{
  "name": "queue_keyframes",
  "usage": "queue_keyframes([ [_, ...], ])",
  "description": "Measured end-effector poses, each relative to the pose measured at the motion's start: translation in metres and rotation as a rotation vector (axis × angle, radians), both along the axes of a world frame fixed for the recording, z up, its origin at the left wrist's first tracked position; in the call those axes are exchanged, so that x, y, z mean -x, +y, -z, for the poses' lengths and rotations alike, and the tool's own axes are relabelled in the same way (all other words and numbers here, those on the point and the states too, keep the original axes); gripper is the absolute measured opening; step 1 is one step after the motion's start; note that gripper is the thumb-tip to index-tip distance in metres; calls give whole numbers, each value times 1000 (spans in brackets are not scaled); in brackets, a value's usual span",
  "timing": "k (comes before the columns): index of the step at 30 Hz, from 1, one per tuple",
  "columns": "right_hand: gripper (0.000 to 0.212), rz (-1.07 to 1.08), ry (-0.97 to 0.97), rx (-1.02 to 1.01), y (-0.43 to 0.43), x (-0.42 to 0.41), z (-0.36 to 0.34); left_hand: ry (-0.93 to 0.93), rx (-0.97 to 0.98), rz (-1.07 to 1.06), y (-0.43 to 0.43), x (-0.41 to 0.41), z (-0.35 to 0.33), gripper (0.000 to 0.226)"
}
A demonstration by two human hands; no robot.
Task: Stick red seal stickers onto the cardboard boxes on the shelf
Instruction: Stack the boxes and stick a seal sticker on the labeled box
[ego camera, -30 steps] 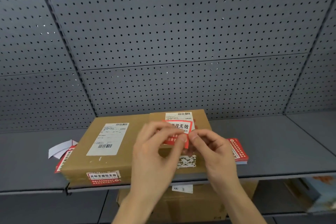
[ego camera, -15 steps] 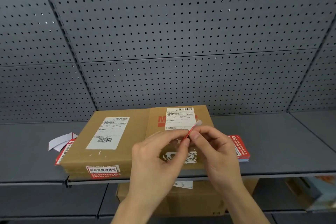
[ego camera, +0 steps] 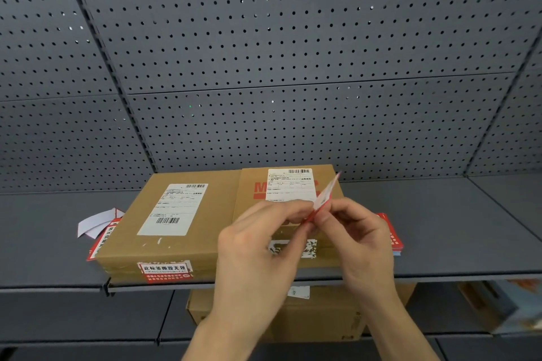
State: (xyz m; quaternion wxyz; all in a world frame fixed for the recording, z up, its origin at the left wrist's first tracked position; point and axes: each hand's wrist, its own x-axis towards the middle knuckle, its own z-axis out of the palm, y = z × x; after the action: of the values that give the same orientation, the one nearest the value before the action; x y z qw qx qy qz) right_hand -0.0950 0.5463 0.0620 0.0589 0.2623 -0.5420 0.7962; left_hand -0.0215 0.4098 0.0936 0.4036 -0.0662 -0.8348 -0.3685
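Two flat cardboard boxes lie side by side on the grey shelf point(ego camera: 440, 246). The left box point(ego camera: 211, 231) has a white shipping label on top and a red seal sticker point(ego camera: 166, 271) over its front edge. The right box point(ego camera: 252, 211) has a white label and red print. In front of the right box, my left hand point(ego camera: 258, 246) and my right hand point(ego camera: 357, 234) both pinch a red seal sticker point(ego camera: 325, 195), seen nearly edge-on with its white backing side up. My hands hide much of the right box's front.
A stack of red stickers point(ego camera: 393, 234) lies on the shelf right of the boxes. More red stickers point(ego camera: 101, 239) and white backing paper point(ego camera: 93, 221) lie to the left. A perforated grey back panel point(ego camera: 264, 53) rises behind. Another cardboard box point(ego camera: 319, 316) sits on the lower shelf.
The sticker was face-on to me a second ago; it has turned edge-on and tilted up to the right between my fingertips. My hands stayed in front of the right box.
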Motion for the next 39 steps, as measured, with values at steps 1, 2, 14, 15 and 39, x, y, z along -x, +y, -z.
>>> queue_keyframes([
  [1, 8, -3, 10, 3, 1, 0, 1, -4, -2, -6, 1, 0, -1, 31],
  [2, 11, -2, 14, 1, 2, -1, 1, -8, -2, -13, 1, 0, -2, 32],
  [14, 6, 201, 145, -158, 2, -6, 3, 39, 137, -60, 7, -1, -3, 39],
  [15, 5, 218, 164, -181, 1, -6, 3, 29, 135, -52, 7, -1, -3, 40],
  [39, 28, -135, 49, -8, 11, -7, -5, -312, -410, 339, -13, -11, -28, 27],
])
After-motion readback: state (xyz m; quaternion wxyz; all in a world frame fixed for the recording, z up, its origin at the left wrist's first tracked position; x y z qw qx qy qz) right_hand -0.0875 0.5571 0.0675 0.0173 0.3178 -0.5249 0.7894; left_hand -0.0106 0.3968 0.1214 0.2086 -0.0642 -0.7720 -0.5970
